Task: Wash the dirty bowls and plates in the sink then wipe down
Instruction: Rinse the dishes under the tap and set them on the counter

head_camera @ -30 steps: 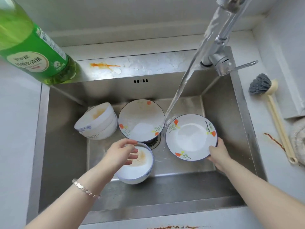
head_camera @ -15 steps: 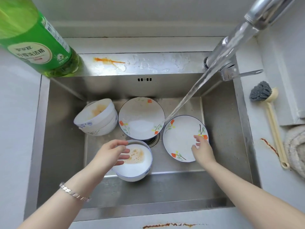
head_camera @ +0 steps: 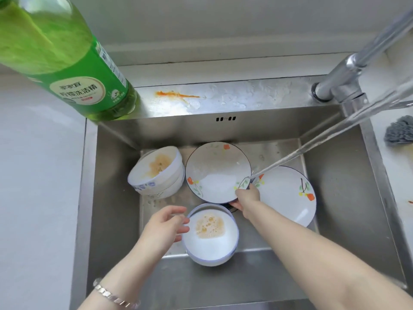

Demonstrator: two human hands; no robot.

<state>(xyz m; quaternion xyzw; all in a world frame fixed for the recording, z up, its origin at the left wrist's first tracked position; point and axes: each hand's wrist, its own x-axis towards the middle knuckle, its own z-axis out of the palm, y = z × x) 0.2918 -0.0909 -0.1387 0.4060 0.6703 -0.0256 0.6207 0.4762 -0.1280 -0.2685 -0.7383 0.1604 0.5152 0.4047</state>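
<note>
Steel sink [head_camera: 339, 175] seen from above, with a floral plate [head_camera: 218, 172] in its middle. Right hand [head_camera: 247, 198] grips this plate's near right rim. Just nearer than the plate sits a soiled bowl [head_camera: 210, 233]; left hand [head_camera: 165, 224], fingers loosely curled, touches its left rim. Left of the plate, stacked bowls [head_camera: 156, 173]; right, a second plate [head_camera: 288, 193]. Tap water [head_camera: 312, 146] lands at the plate's right edge

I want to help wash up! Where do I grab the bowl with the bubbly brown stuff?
Take the bowl by its left rim, thumb inside and fingers on the outer wall, coming from the left. It sits open side up, that edge is free beside the left hand, and the right arm crosses close on the other side.
</note>
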